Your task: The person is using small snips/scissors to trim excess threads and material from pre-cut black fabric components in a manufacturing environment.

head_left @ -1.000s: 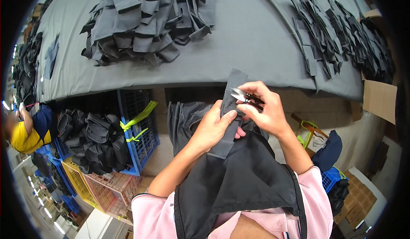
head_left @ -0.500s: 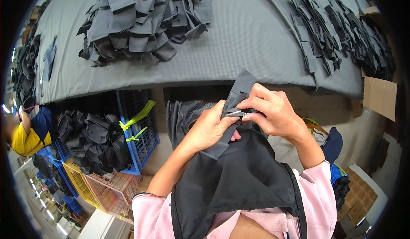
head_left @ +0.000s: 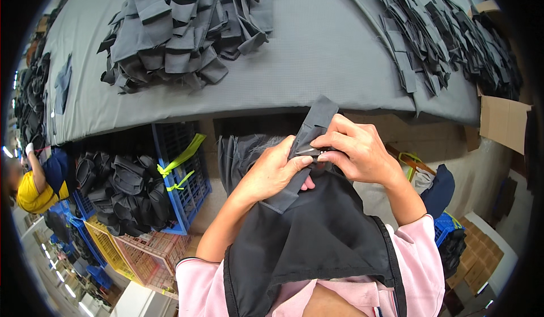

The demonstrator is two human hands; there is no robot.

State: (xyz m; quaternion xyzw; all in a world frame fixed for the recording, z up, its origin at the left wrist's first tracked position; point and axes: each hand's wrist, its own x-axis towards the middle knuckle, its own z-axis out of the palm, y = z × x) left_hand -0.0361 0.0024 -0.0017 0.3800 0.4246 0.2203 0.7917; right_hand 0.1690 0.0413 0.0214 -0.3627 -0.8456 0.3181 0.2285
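My left hand [head_left: 274, 168] is closed on a folded dark grey fabric strip [head_left: 318, 115], its thumb pressed on the near face. The strip slants from upper right down to my black apron [head_left: 309, 232]. In my right hand [head_left: 358, 152] is a small pair of thread snips [head_left: 306, 151], pinched between thumb and fingers. Their metal blades lie against the strip beside my left thumb; most of the handle is hidden by my fingers. Behind my left hand hangs more dark grey fabric [head_left: 238, 155].
A grey cloth-covered table [head_left: 317, 50] bears a heap of fabric strips [head_left: 170, 33] and further bundles [head_left: 416, 39] at right. Blue crate [head_left: 174, 175] with black pieces stands left, near pink [head_left: 153, 254] and yellow crates [head_left: 113, 246]. A cardboard box [head_left: 503, 123] is right; a person in yellow [head_left: 35, 189] is far left.
Both hands and the strip have shifted very slightly left in the picture. My grip on the strip and the snips stays the same.
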